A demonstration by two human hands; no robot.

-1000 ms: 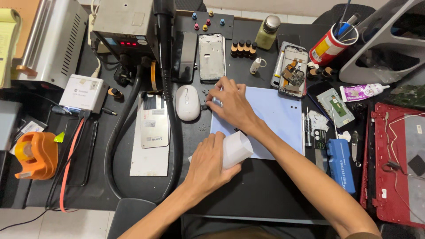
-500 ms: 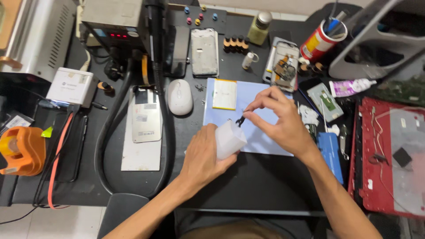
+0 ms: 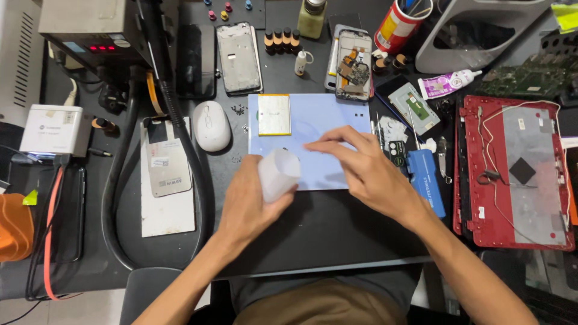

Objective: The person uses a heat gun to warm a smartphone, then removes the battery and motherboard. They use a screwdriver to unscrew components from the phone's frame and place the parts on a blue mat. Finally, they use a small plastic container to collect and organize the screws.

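My left hand (image 3: 253, 201) is wrapped around a white translucent roll (image 3: 278, 173), held just above the near left edge of a light blue mat (image 3: 337, 117). My right hand (image 3: 370, 174) lies over the mat. Its fingers stretch left with the tips close together, a little above and to the right of the roll. Whether they pinch anything is too small to see. A flat white battery with a yellow edge (image 3: 274, 114) lies on the mat's far left corner, apart from both hands.
A white mouse (image 3: 212, 125) and a thick black hose (image 3: 180, 126) lie left of the mat. Opened phones (image 3: 238, 57) and small bottles (image 3: 282, 40) are behind it. A blue case (image 3: 428, 180) and a red laptop shell (image 3: 518, 171) are to the right. A station with red lights (image 3: 90, 30) stands far left.
The battery now lies on the mat, where my right hand was a second ago. That hand has drawn back to the right, fingertips near the roll. My left hand kept hold of the roll.
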